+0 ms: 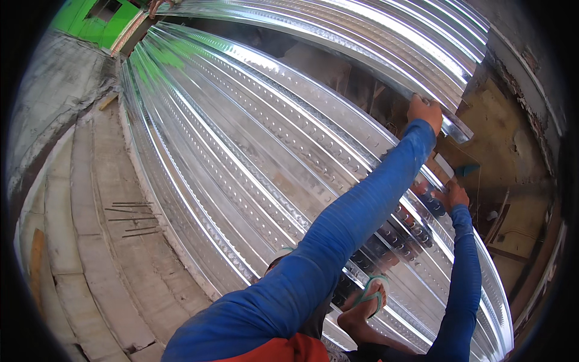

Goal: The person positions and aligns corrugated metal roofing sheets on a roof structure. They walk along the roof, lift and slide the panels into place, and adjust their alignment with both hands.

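Two groups of shiny ribbed metal decking sheets lie with a dark gap between them. My left hand (425, 113), its arm stretched far forward in a blue sleeve, is closed around the near edge of the far decking sheet (386, 54). My right hand (456, 196) has its fingers bent over the right edge of the near decking sheet (265, 130). My foot in a green-strapped sandal (371, 295) rests on the near sheet, which mirrors parts of me. The undersides of both grips are hidden.
A block wall (99, 223) runs along the left, with several thin steel rods (132, 211) sticking out. Through the gap and at the right, a lower brown surface (500, 151) shows. A green wall (72, 24) stands far left; part of another person (158, 6) is near it.
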